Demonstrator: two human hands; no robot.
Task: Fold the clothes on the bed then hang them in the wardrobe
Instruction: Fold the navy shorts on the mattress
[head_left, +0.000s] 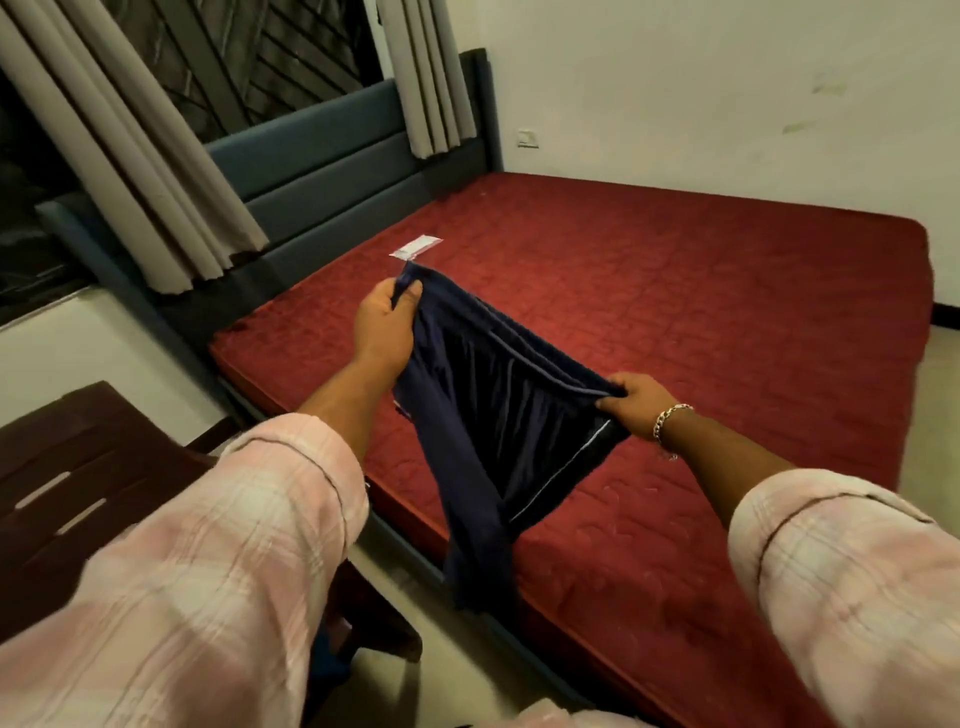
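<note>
With folding barely begun, navy track trousers (498, 415) hang unfolded over the red mattress bed (727, 312).
My left hand (387, 322) and right hand (631, 400) each pinch the waistband; hanging remains.

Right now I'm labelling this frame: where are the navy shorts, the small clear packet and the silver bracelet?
navy shorts (498, 410): head view, pleated middle.
small clear packet (415, 246): head view, its centre.
silver bracelet (670, 418): head view, chain links.

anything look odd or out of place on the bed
One small thing: a clear packet lies alone on the red mattress near the headboard, unrelated to the clothes. The mattress is bare, with no sheet. Both hands, left and right, hold the navy shorts up normally.
</note>
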